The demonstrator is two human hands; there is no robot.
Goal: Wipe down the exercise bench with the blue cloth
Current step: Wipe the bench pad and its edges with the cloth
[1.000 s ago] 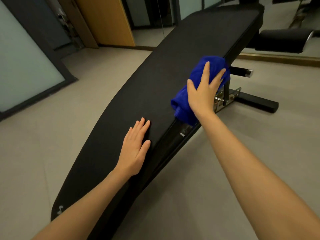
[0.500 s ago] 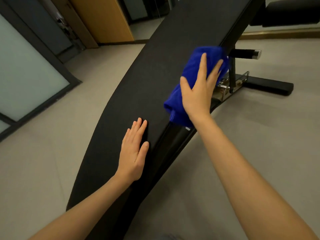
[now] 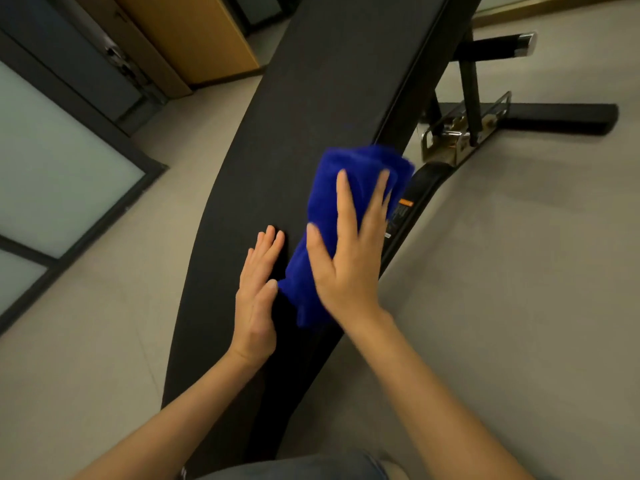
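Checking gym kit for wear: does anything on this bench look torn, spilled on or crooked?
Nothing stands out. The bench pad shows no tear or spill where visible; the right hand presses the blue cloth on it, and the left hand rests flat beside.

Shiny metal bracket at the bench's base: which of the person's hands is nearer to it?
Right. The right hand presses the blue cloth at the edge of the black bench pad, below-left of the shiny metal bracket; the left hand lies flat farther left.
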